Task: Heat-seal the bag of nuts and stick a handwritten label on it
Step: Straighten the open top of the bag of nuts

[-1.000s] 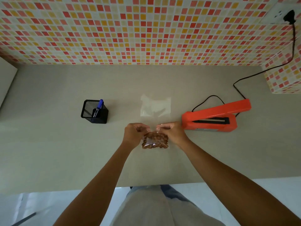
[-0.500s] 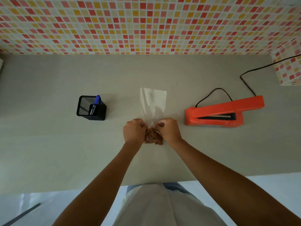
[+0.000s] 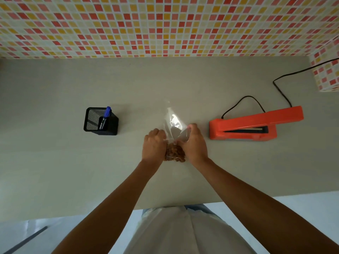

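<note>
- Gathered inward over the past second, the clear bag's [image 3: 175, 123] empty upper half now rises crumpled and narrowed between two hands, where a second ago it lay flat and square on the grey counter [image 3: 55, 162]; by this reading the air is being pressed out and the neck readied for sealing, which has not begun.
- At far left, a blue marker [image 3: 106, 116] stands in a black mesh pen holder [image 3: 100, 119], untouched, well apart from the hands; no label is visible.
- Left hand [image 3: 154, 144], fingers curled closed, pinches the bag's left side just above the nuts [image 3: 174, 154].
- Nuts sit bunched at the bag's bottom, resting on the counter between both hands and touching them.
- Right hand [image 3: 193, 143], fingers closed on the plastic, grips the bag's right edge, with a fingertip raised along the film.
- At right, the orange heat sealer [image 3: 244, 128] waits near the right hand, its arm lifted and its cord [image 3: 282, 88] trailing to the tiled wall [image 3: 165, 24].
</note>
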`<state>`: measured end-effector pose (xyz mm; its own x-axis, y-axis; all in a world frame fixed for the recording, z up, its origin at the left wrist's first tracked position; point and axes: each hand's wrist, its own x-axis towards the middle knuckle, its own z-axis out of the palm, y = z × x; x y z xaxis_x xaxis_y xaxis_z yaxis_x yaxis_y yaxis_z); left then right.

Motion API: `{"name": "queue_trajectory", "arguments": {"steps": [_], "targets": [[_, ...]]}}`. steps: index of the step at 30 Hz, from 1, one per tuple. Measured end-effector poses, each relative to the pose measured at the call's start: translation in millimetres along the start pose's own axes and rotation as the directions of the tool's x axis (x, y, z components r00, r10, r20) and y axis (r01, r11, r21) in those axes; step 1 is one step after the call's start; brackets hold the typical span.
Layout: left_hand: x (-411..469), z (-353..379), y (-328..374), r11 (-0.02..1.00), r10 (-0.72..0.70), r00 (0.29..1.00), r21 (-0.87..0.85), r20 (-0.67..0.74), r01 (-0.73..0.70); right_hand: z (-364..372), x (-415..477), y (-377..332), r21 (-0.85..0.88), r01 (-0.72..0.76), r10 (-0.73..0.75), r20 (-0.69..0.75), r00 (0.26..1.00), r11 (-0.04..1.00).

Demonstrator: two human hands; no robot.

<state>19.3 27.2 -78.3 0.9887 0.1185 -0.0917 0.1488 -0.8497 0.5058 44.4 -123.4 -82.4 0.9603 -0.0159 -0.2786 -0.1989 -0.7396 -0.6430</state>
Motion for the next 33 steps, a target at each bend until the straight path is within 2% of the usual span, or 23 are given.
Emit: {"name": "queue_trajectory", "arguments": {"steps": [2,6,10,12,14,16,18,20,22,29,33], "targets": [[-1,4,-3,0.995,0.1,0.994,0.011,0.042,-0.101,2,-2,-1,0.035,0.019,-0.018,-0.016,1.0,0.999],[-10,8,-10,0.983,0.183,0.981,0.003,0.057,-0.184,2,-3,-2,0.008,0.153,-0.153,-0.046,0.987,0.988],[-21,3,-15,0.969,0.231,0.965,0.055,0.126,-0.239,-3,1,-7,0.149,0.234,-0.205,-0.186,0.961,0.961],[-26,0,-16,0.961,0.244,0.956,0.093,0.161,-0.261,-7,3,-10,0.194,0.333,-0.281,-0.251,0.926,0.923],[-31,-2,-18,0.946,0.265,0.946,0.137,0.189,-0.292,-12,4,-11,0.297,0.399,-0.34,-0.233,0.911,0.867],[-36,-4,-19,0.934,0.281,0.939,0.167,0.2,-0.315,-14,4,-16,0.552,0.256,-0.264,-0.065,0.962,0.794],[-39,-5,-19,0.931,0.294,0.936,0.165,0.193,-0.327,-12,7,-20,0.716,0.035,-0.208,0.156,0.966,0.697],[-41,-6,-19,0.93,0.306,0.934,0.153,0.186,-0.335,-2,13,-21,0.736,-0.111,-0.194,0.316,0.929,0.668],[-42,-6,-19,0.927,0.319,0.93,0.143,0.184,-0.346,12,16,-21,0.7,-0.171,-0.191,0.407,0.893,0.693],[-42,-5,-17,0.928,0.286,0.937,0.184,0.2,-0.323,25,40,-17,0.647,-0.239,-0.189,0.52,0.833,0.724],[-41,-7,-16,0.926,0.261,0.936,0.21,0.237,-0.312,22,70,-27,0.641,-0.219,-0.164,0.482,0.861,0.735]]}}
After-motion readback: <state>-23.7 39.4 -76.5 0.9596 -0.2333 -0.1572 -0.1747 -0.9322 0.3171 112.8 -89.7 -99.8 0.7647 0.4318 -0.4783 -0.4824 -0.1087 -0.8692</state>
